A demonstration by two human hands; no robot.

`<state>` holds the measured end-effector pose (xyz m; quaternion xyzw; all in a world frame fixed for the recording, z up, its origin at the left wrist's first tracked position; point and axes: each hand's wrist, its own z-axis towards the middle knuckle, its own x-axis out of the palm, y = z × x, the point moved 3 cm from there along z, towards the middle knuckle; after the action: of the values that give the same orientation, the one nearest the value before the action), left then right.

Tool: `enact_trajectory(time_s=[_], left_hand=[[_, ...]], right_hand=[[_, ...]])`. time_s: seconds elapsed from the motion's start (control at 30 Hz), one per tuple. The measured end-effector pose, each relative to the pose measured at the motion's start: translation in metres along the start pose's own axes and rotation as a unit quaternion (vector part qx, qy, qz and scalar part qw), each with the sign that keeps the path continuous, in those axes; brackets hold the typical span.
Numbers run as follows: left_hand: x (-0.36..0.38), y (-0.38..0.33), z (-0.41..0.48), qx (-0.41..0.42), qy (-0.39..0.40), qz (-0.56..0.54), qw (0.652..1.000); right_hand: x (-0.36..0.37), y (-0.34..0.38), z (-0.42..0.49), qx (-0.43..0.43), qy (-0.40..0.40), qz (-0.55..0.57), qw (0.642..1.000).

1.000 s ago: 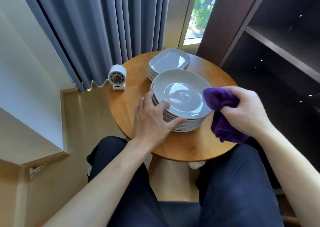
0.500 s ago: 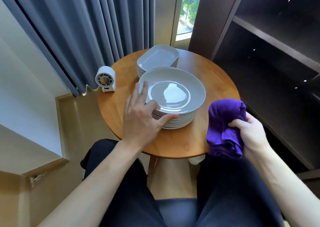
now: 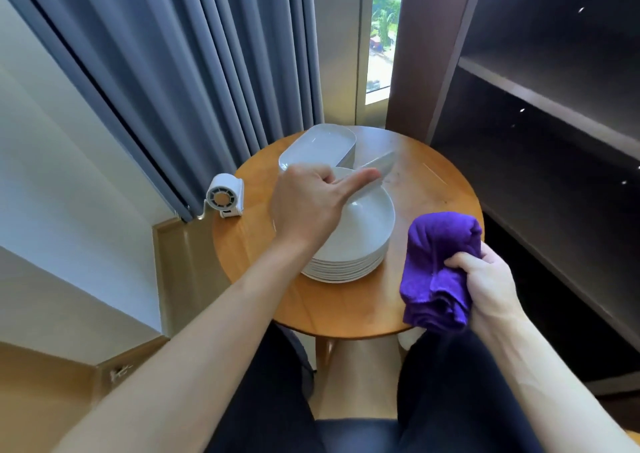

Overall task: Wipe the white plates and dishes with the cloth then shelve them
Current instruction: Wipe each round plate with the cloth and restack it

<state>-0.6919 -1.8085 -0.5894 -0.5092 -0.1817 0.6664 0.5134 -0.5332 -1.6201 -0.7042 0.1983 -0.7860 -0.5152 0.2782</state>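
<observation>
A stack of white round plates (image 3: 349,258) sits on the round wooden table (image 3: 436,193). My left hand (image 3: 308,203) grips the top plate (image 3: 377,167) by its near rim and holds it tilted steeply on edge above the stack; the plate is blurred. Behind it stands a stack of white rectangular dishes (image 3: 318,144). My right hand (image 3: 491,286) grips a bunched purple cloth (image 3: 436,265) over the table's right front edge, apart from the plates.
A small white fan (image 3: 225,196) stands at the table's left edge. Dark wooden shelves (image 3: 540,106) rise on the right, beyond the table. Grey curtains (image 3: 180,72) hang behind it. My legs are below the table's front edge.
My left hand went from resting on the stack's rim to lifting the top plate up on edge. The right hand with the cloth stayed low at the table's right front.
</observation>
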Motion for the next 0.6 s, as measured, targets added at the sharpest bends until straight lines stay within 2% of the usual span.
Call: enact_trajectory(time_s=[0.13, 0.2, 0.27, 0.37, 0.47, 0.53, 0.6], left_hand=[[-0.01, 0.002, 0.032, -0.112, -0.039, -0.089, 0.989], [-0.02, 0.011, 0.043, -0.2, -0.059, -0.152, 0.966], [-0.025, 0.025, 0.044, -0.303, -0.068, -0.273, 0.911], [-0.02, 0.037, 0.035, -0.424, 0.006, -0.414, 0.805], [-0.013, 0.048, 0.019, -0.496, 0.057, -0.443, 0.745], [-0.009, 0.056, 0.006, -0.534, 0.03, -0.457, 0.711], [-0.007, 0.057, -0.003, -0.544, 0.003, -0.471, 0.694]], right_hand=[[0.0, -0.003, -0.001, 0.049, -0.011, 0.042, 0.998], [0.003, -0.006, -0.004, 0.075, -0.002, 0.064, 0.995], [0.004, -0.009, -0.006, 0.085, 0.006, 0.072, 0.994], [0.006, -0.011, -0.008, 0.091, 0.012, 0.072, 0.993], [0.005, -0.009, -0.008, 0.107, 0.019, 0.075, 0.991], [0.001, -0.008, -0.009, 0.119, 0.021, 0.076, 0.99], [-0.003, -0.008, -0.012, 0.122, 0.022, 0.068, 0.99]])
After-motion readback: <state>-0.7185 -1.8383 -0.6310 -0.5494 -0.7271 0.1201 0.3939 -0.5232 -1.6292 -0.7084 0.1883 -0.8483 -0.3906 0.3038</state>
